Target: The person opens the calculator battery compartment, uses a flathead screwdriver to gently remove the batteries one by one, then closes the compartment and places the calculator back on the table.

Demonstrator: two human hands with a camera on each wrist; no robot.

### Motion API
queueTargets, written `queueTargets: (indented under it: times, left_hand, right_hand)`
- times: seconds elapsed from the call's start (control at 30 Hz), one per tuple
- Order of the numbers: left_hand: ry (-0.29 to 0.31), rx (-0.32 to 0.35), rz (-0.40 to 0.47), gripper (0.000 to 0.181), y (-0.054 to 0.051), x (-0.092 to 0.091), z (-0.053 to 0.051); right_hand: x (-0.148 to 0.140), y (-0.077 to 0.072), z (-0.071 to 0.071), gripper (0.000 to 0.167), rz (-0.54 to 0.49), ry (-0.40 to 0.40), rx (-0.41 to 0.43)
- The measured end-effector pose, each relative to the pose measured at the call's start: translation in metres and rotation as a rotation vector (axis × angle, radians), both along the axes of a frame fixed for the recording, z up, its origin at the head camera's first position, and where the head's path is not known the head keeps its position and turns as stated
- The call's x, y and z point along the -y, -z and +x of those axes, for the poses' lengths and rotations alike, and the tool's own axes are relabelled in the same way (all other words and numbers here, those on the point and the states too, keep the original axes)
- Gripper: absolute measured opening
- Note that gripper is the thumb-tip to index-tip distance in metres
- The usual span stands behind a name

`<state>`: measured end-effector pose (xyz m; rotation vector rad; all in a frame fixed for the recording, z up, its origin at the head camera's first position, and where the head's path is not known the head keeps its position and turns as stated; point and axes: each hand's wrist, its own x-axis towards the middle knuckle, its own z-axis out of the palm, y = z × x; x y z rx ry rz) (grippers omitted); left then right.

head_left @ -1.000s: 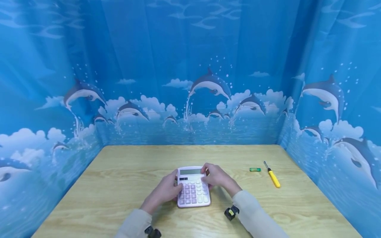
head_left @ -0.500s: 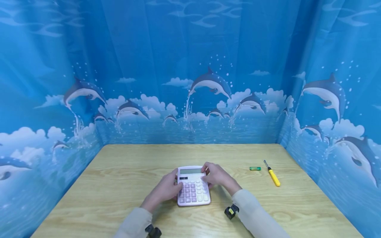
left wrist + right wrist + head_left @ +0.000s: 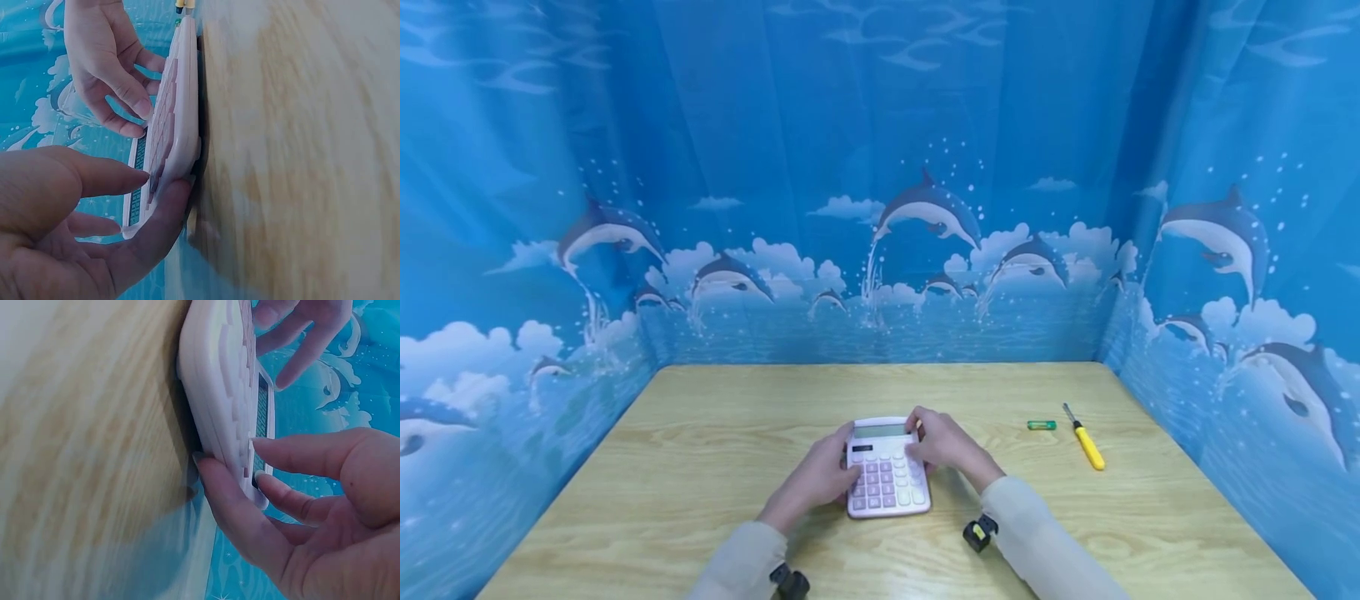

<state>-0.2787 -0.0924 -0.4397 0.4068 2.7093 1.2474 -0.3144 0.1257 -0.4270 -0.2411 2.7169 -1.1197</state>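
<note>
A pale pink calculator [image 3: 891, 487] faces up on the wooden table, its display at the far end. On its left side my left hand [image 3: 817, 475] grips the edge, thumb over the keys. The right hand [image 3: 950, 443] holds the upper right side, thumb near the keys and a finger by the display. Both wrist views show fingers at the calculator's lower edge, with thumbs on top. A dark gap shows between the calculator [image 3: 184, 100] and the table in the left wrist view. The calculator's underside is hidden.
To the right on the table [image 3: 737, 400] lie a small green battery-like cylinder [image 3: 1041, 425] and a screwdriver [image 3: 1088, 448] with a yellow handle. A blue dolphin-print curtain [image 3: 880, 167] hangs behind the table and along both sides.
</note>
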Motion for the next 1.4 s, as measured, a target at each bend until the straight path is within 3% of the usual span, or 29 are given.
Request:
queueTargets:
  times: [0.13, 0.3, 0.6, 0.73, 1.0, 1.4]
  left_hand:
    - [-0.018, -0.033, -0.042, 0.079, 0.001, -0.001, -0.003]
    - [-0.03, -0.021, -0.036, 0.077, -0.001, -0.003, -0.006]
    - [-0.099, -0.003, -0.114, 0.075, -0.003, -0.01, -0.013]
    - [-0.091, -0.019, -0.104, 0.075, -0.004, -0.01, -0.014]
    - [-0.105, 0.029, -0.083, 0.07, -0.003, -0.012, -0.021]
    - [-0.086, -0.007, -0.075, 0.069, -0.002, -0.011, -0.034]
  right_hand:
    - [0.001, 0.0, -0.002, 0.024, 0.013, 0.002, -0.009]
    - [0.002, -0.001, -0.004, 0.02, 0.042, 0.012, -0.02]
    - [0.003, 0.002, -0.006, 0.018, 0.06, 0.021, -0.052]
    - [0.003, 0.003, -0.008, 0.018, 0.072, 0.024, -0.081]
    - [0.006, 0.004, -0.013, 0.021, 0.093, 0.05, -0.083]
    - [0.006, 0.004, -0.025, 0.021, 0.12, 0.062, -0.111]
